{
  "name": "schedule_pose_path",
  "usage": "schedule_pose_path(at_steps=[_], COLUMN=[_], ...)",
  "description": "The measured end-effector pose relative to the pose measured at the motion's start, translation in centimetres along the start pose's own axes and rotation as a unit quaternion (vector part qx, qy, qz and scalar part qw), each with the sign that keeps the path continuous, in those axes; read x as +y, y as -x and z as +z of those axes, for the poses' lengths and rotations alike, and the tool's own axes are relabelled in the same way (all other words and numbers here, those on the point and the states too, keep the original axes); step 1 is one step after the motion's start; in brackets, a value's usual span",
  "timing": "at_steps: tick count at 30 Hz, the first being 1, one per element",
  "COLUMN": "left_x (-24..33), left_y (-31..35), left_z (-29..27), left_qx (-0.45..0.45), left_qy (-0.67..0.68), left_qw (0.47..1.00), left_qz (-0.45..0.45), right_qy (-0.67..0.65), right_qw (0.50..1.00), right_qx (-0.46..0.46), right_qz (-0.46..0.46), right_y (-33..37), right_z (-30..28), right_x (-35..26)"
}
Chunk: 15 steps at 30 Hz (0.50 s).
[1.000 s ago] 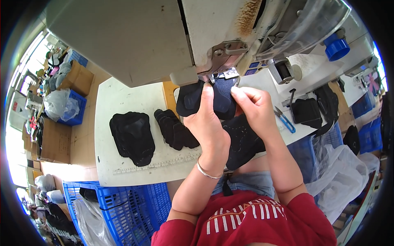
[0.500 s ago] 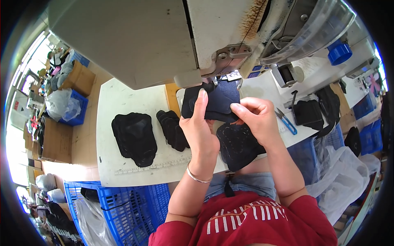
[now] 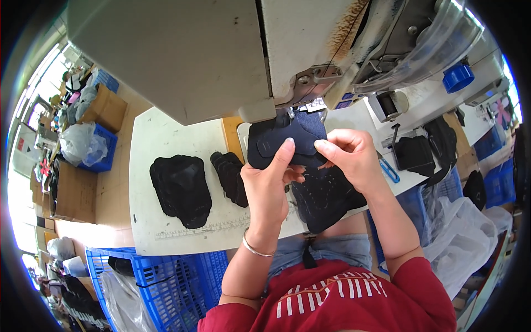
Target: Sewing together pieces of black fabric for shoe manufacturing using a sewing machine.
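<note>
Both hands hold a dark fabric piece (image 3: 287, 139) by its near edge, just in front of the sewing machine's needle area (image 3: 308, 105). My left hand (image 3: 270, 180) pinches it with the thumb on top and fingers underneath. At the right edge, my right hand (image 3: 349, 156) grips it between thumb and fingertips. A smaller shaped layer lies over the larger dark piece. Below my hands, a stack of black fabric pieces (image 3: 321, 199) overhangs the table's front edge. To the left lie another black stack (image 3: 181, 191) and a narrower black pile (image 3: 229, 174).
The sewing machine head (image 3: 171, 55) hangs over the white table (image 3: 149, 133). Blue-handled scissors (image 3: 389, 169) and more black pieces (image 3: 415, 155) lie to the right. Blue crates (image 3: 171, 288) stand below at left, and clear plastic bags (image 3: 462, 243) at lower right.
The left thumb has slid from the fabric's left side toward its middle, uncovering more of the shaped layer. The fabric has shifted slightly nearer to me, still held by both hands.
</note>
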<state>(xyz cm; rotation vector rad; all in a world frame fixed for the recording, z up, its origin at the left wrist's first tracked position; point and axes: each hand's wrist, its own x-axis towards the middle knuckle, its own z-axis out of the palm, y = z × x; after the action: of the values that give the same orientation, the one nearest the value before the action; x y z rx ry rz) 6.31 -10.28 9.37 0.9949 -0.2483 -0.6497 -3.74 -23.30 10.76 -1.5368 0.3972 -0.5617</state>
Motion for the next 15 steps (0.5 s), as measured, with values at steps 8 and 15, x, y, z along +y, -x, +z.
schedule_pose_path(at_steps=[8,15], left_x=[0.1,0.0], left_y=[-0.3,-0.3], left_z=[0.2,0.7], left_qx=[-0.005,0.007], left_qy=[0.029,0.028], left_qw=[0.999,1.0], left_qz=[-0.019,-0.006], right_qy=[-0.011,0.0], right_qw=[1.0,1.0], right_qx=[-0.014,-0.022], right_qz=[0.012,0.019], right_y=[-0.6,-1.2], right_z=[-0.5,-1.0], right_x=[-0.2,-0.5])
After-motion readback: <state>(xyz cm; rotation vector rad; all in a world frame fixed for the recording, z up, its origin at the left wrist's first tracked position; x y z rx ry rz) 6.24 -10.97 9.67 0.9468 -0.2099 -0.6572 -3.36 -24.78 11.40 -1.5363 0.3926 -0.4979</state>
